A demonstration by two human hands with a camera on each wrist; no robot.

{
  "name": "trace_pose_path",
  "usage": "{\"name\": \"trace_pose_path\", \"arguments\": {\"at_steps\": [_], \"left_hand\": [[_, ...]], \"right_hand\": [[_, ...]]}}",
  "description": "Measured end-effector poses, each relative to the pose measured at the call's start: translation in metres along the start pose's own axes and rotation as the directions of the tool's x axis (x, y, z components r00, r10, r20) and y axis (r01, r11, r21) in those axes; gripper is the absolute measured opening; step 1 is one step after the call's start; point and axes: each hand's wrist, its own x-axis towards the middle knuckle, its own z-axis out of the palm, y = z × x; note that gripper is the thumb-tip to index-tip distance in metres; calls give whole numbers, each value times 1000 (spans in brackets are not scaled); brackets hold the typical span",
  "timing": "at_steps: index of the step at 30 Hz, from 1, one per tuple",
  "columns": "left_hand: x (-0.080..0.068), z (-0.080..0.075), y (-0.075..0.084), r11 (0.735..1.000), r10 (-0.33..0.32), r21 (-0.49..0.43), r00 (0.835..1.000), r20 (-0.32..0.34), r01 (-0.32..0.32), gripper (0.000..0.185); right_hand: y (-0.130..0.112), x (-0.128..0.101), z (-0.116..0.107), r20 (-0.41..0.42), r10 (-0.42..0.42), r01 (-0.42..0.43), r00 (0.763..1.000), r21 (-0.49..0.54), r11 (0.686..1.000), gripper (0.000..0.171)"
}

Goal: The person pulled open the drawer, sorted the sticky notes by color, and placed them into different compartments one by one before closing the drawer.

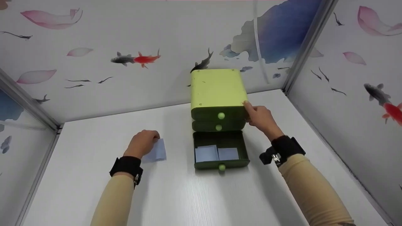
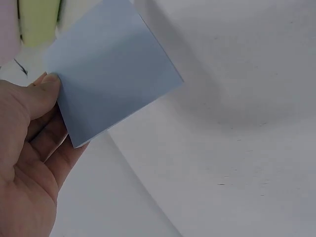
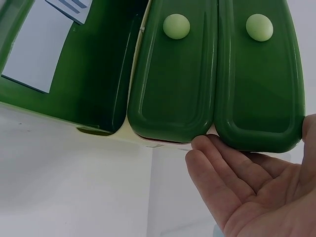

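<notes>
Currently, a pale blue paper square is pinched between the thumb and curled fingers of the left hand, low over the white table and well to the left of the green drawer cabinet. The cabinet's right side is touched by the relaxed, straight fingers of the right hand, beside the 2 closed upper drawers. Its bottom drawer is pulled out, and 2 similar blue squares are seen lying flat inside it.
</notes>
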Motion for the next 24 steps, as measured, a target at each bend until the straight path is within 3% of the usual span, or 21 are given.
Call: {"name": "trace_pose_path", "arguments": {"at_steps": [12, 19, 24], "left_hand": [[-1, -14, 35, 989, 145, 18, 989, 8, -146, 17], [-1, -21, 57, 984, 178, 2, 984, 16, -178, 19], [-1, -24, 72, 972, 235, 3, 972, 2, -235, 18]], "right_hand": [[0, -1, 0, 7, -7, 7, 1000, -8, 1000, 79], [-1, -1, -1, 5, 10, -10, 1000, -30, 1000, 79], [-1, 1, -1, 6, 7, -7, 1000, -34, 999, 79]]}}
